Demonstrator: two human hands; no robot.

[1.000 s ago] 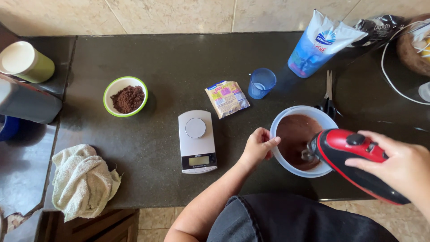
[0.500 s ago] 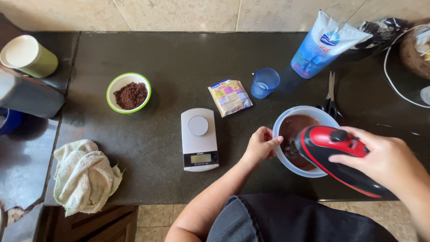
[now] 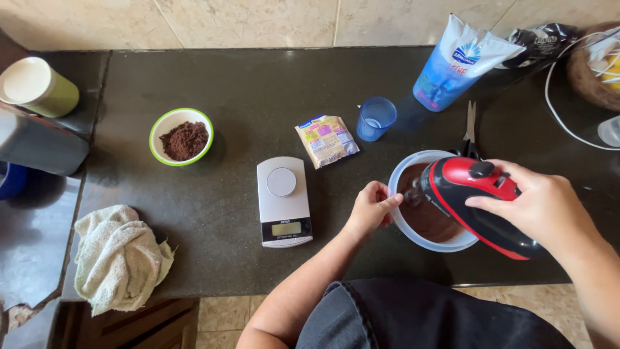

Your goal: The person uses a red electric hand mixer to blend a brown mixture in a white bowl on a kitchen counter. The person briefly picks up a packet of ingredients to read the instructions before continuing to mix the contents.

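Because the red mixer (image 3: 481, 203) held in the closed right hand (image 3: 542, 207) covers much of the bowl (image 3: 403, 223), its beaters and part of the brown batter are hidden. The left hand (image 3: 369, 210) grips the bowl's rim near the counter's (image 3: 245, 84) front edge. Bare counter lies beyond the scale (image 3: 283, 200), toward the back edge, between a green bowl (image 3: 158, 126) and a packet (image 3: 327, 140).
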